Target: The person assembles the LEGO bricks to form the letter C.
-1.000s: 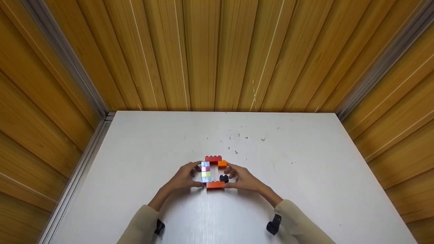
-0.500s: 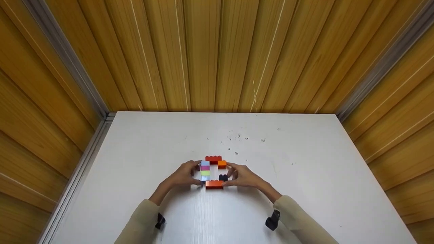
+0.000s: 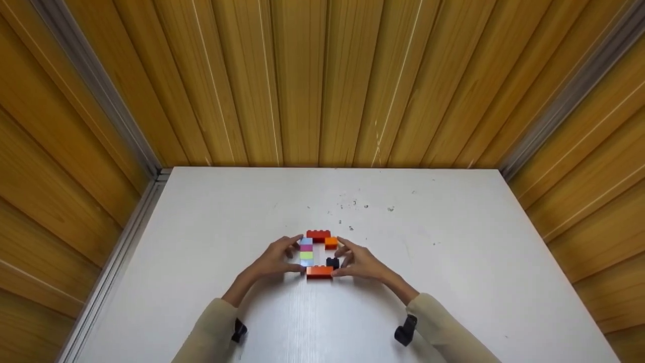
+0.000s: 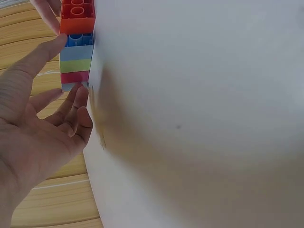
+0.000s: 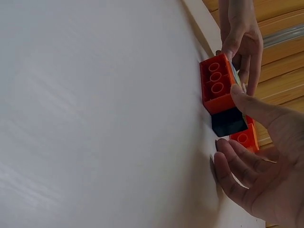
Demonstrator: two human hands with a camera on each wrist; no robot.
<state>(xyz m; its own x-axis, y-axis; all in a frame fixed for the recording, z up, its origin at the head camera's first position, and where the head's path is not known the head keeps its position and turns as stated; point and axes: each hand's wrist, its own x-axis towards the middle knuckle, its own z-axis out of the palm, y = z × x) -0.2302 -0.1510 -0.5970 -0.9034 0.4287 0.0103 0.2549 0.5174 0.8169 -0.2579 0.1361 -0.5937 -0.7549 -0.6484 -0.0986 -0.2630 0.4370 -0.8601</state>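
Note:
Toy building bricks stand in a ring on the white table. An orange-red brick forms the near side, its hollow tubed underside facing the wearer. Along the left run light blue, magenta and lime bricks, with a darker blue brick in the left wrist view. A red brick lies at the back. A small orange brick and a black brick are on the right. My left hand grips the left column between thumb and fingers. My right hand holds the right side, thumb on the orange-red brick, index finger at the orange one.
The white table has dark specks and chips beyond the bricks. Wood-pattern panels enclose its back and sides. A dark wrist device sits at the right sleeve, and another at the left sleeve.
Both hands and the brick ring have shifted very slightly away from the wearer. Each hand keeps its hold.

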